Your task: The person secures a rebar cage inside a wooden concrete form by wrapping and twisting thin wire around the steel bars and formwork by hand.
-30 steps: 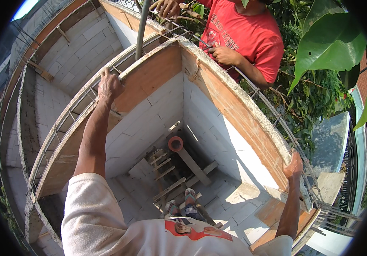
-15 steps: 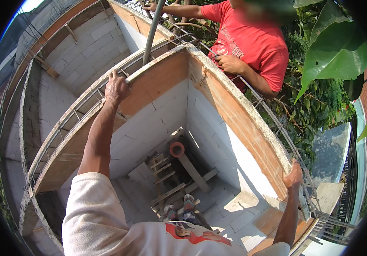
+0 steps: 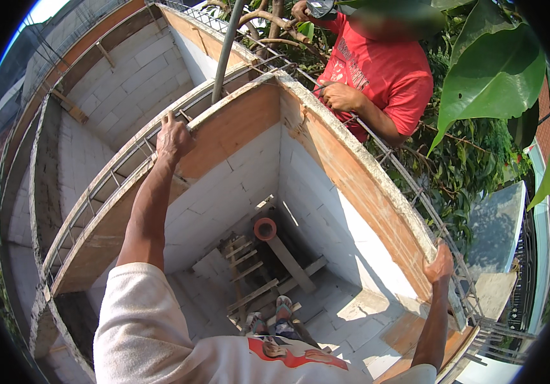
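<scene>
My left hand is closed over the top edge of a wooden formwork board, fingers bent toward the rebar behind it. On the other side, my right hand grips the rim of the right formwork board, close to a run of rebar. The brown boards line the tops of pale block walls. Next to my left hand, a grey pole rises from the gap between boards.
Across the right wall stands a co-worker in a red shirt, one hand at the rebar. Far below me are a wooden ladder-like frame, an orange pipe end and my feet. Large leaves hang at upper right.
The co-worker's far hand has left the area by the pole and is raised near the head, beside a dark object. My hands keep their holds; the view has shifted slightly.
</scene>
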A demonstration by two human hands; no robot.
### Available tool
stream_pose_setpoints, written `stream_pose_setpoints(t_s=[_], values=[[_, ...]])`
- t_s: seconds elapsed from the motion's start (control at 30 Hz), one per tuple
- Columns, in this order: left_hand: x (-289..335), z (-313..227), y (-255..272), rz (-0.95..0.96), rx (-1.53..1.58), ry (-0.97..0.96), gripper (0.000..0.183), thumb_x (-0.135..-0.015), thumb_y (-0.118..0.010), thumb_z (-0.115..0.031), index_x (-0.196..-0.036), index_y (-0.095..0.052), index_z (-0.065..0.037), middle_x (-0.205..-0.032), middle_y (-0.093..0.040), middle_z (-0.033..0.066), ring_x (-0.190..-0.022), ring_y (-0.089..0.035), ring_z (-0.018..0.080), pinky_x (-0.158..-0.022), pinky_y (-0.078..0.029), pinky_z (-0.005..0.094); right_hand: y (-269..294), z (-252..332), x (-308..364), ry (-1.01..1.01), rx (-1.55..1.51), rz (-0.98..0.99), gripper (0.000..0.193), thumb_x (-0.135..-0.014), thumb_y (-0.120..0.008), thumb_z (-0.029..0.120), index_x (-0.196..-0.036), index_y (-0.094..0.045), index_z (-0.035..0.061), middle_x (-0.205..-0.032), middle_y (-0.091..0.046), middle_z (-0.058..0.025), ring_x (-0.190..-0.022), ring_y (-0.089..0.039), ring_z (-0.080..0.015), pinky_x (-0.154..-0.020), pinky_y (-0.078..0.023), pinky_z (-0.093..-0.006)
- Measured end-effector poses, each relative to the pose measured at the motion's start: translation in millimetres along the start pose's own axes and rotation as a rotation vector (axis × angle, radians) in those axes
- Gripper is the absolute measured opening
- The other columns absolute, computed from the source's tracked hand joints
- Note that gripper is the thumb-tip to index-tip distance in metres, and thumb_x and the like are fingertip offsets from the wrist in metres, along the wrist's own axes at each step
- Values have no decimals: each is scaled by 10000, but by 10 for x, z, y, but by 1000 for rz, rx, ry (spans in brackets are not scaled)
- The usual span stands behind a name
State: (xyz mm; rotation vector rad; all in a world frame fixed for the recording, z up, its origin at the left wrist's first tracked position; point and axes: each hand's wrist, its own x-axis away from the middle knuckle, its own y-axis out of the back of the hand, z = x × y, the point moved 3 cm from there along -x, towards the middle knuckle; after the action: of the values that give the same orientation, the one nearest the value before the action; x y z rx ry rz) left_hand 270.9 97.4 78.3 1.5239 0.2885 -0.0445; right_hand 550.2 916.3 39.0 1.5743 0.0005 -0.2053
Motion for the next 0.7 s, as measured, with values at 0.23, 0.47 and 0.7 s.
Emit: stream_pose_setpoints(t_s=[0.23, 0.47, 0.7], values=[[-19, -12, -29, -29, -5, -32, 461, -953, -745, -388, -1033, -818, 60, -1493, -490, 336, -1411, -504, 506, -1044, -597, 539, -30, -60, -11, -32, 10, 31, 796, -794, -888, 269, -1469, -565, -3, -1297, -663, -248, -1225, -647, -448, -1062, -538, -507], [-11, 27, -30, -21, -3, -14, 406, -880, -786, -331, -1056, -826, 32, -1438, -527, 315, -1351, -564, 485, -1005, -616, 540, -61, -63, 10, 107, -27, -55, 757, -805, -879, 189, -1474, -570, 17, -1275, -681, -233, -1224, -656, -443, -1070, -531, -495], [63, 120, -67, -4, -45, 5, 449, -849, -788, -366, -1116, -834, -8, -1499, -523, 265, -1381, -566, 462, -1028, -602, 545, -46, -67, -47, 10, 29, 63, 754, -886, -825, 244, -1537, -524, 10, -1438, -632, -282, -1351, -610, -461, -1143, -498, -488]])
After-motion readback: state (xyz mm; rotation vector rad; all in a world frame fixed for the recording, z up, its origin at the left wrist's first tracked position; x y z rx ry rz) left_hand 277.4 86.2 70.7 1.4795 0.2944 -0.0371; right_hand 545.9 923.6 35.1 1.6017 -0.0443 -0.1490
